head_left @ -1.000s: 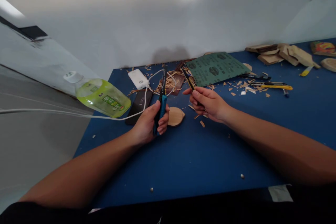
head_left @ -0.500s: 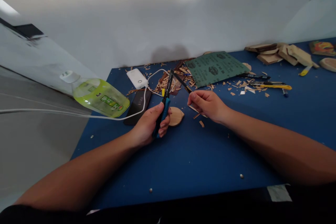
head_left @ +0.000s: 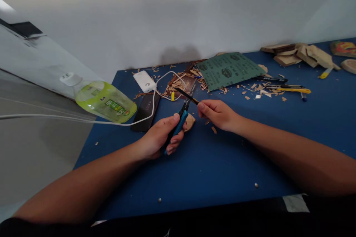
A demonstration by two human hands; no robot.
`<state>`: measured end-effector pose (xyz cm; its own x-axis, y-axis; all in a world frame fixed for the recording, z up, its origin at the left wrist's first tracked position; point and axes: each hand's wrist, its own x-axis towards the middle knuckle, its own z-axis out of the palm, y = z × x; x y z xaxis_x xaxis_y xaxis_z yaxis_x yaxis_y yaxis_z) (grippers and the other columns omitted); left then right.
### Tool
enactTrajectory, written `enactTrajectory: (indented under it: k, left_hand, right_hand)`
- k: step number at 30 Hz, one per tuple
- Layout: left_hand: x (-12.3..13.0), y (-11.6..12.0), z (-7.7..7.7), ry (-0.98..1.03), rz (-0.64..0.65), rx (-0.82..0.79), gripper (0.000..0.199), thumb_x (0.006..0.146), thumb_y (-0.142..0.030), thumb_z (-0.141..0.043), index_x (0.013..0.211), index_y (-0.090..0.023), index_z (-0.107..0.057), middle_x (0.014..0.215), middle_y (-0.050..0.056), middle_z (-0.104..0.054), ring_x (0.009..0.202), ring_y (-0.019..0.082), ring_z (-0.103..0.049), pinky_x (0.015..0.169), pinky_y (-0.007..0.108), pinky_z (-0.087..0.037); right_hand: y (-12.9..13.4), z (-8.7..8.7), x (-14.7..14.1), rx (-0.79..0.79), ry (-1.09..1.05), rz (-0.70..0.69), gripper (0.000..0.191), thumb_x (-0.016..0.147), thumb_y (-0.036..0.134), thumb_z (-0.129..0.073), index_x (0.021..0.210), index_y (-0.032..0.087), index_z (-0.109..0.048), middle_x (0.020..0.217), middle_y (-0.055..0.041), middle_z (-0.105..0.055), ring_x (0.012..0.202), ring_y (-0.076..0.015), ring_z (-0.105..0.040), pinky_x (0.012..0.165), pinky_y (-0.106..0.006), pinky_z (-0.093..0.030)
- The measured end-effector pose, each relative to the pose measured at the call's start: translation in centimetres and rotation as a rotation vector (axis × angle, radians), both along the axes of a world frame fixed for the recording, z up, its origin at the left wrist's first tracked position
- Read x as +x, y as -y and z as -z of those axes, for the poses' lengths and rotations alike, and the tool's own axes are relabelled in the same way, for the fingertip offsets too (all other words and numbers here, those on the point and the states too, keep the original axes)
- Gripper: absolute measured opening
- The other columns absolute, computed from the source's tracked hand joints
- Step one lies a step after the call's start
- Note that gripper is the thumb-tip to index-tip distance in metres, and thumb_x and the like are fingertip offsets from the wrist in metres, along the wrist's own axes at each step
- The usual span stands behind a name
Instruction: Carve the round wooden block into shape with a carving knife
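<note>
Apparently the handling is midway: both tools are gripped and raised over the worktop (head_left: pixel 217 170), crossing in view, though whether they touch, and how much remains, cannot be told. The left hand (head_left: pixel 162 135) wraps around the blue-handled tool (head_left: pixel 180 123), its long axis slanting away and rightward, blade foremost. The right hand (head_left: pixel 218 113) pinches a slim dark tool (head_left: pixel 188 96), tip pointing away and leftward. A wooden piece (head_left: pixel 190 121) shows partly behind the left fingers.
</note>
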<state>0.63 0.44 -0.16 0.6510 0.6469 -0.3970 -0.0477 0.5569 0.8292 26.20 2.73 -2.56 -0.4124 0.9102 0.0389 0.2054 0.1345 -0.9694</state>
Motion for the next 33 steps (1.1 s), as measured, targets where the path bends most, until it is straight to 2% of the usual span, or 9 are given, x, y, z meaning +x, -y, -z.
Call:
enactTrajectory:
  k: [5, 12, 17, 22, 26, 29, 33]
  left_hand:
    - [-0.2, 0.1, -0.4, -0.011, -0.002, -0.035, 0.043, 0.104, -0.062, -0.054, 0.099, -0.02, -0.061, 0.054, -0.008, -0.044, 0.034, 0.008, -0.033, 0.033, 0.017, -0.037]
    - [-0.2, 0.2, -1.0, -0.015, -0.038, -0.102, 0.045, 0.104, -0.063, -0.055, 0.096, -0.019, -0.062, 0.051, -0.009, -0.041, 0.033, 0.007, -0.028, 0.031, 0.016, -0.035]
    - [-0.7, 0.0, -2.0, 0.127, -0.059, -0.121, 0.044, 0.106, -0.06, -0.052, 0.094, -0.02, -0.063, 0.052, -0.009, -0.037, 0.034, 0.006, -0.021, 0.031, 0.014, -0.035]
    - [-1.3, -0.2, -2.9, 0.313, -0.15, -0.029, 0.042, 0.109, -0.055, -0.047, 0.096, -0.02, -0.064, 0.053, -0.009, -0.037, 0.035, 0.006, -0.019, 0.033, 0.015, -0.039]
    - [-1.0, -0.3, -2.5, 0.302, -0.216, -0.038, 0.042, 0.11, -0.054, -0.045, 0.097, -0.02, -0.064, 0.056, -0.008, -0.039, 0.037, 0.007, -0.02, 0.035, 0.015, -0.041]
    - [-0.5, -0.1, -1.7, 0.182, -0.15, -0.072, 0.042, 0.109, -0.056, -0.046, 0.098, -0.02, -0.064, 0.056, -0.008, -0.041, 0.037, 0.007, -0.025, 0.035, 0.015, -0.04]
    - [-0.1, 0.2, -0.8, 0.045, -0.05, -0.064, 0.043, 0.107, -0.06, -0.05, 0.1, -0.02, -0.062, 0.056, -0.007, -0.044, 0.036, 0.007, -0.031, 0.034, 0.016, -0.039]
  right_hand:
    - [0.0, -0.2, 0.1, 0.083, 0.058, 0.028, 0.052, 0.106, 0.065, -0.048, 0.08, 0.022, -0.059, 0.067, 0.0017, -0.053, 0.06, -0.0134, -0.05, 0.056, -0.026, -0.038]
    - [-0.2, -0.2, 0.1, 0.144, 0.103, 0.032, 0.051, 0.107, 0.062, -0.046, 0.078, 0.021, -0.056, 0.067, 0.0022, -0.051, 0.062, -0.0133, -0.047, 0.06, -0.028, -0.037]
    - [-0.7, 0.0, 0.1, 0.138, 0.137, 0.041, 0.05, 0.106, 0.06, -0.046, 0.077, 0.021, -0.056, 0.069, 0.0012, -0.054, 0.065, -0.0144, -0.051, 0.061, -0.028, -0.038]
    - [-0.9, 0.3, 0.3, 0.087, 0.139, 0.046, 0.051, 0.105, 0.063, -0.05, 0.079, 0.021, -0.061, 0.069, 0.0015, -0.052, 0.064, -0.0146, -0.051, 0.06, -0.027, -0.038]
    - [-0.8, 0.3, 0.5, 0.119, -0.004, 0.086, 0.053, 0.108, 0.064, -0.043, 0.094, 0.02, -0.069, 0.067, 0.0035, -0.046, 0.062, -0.0135, -0.045, 0.058, -0.027, -0.036]
    - [-0.6, 0.3, 0.5, 0.224, -0.073, 0.107, 0.041, 0.108, 0.058, -0.051, 0.105, 0.021, -0.067, 0.074, 0.0028, -0.052, 0.067, -0.0134, -0.048, 0.063, -0.028, -0.04]
    - [-0.4, 0.4, 0.4, 0.316, -0.032, 0.08, 0.031, 0.108, 0.052, -0.056, 0.104, 0.022, -0.064, 0.081, 0.0004, -0.058, 0.071, -0.0148, -0.053, 0.066, -0.029, -0.044]
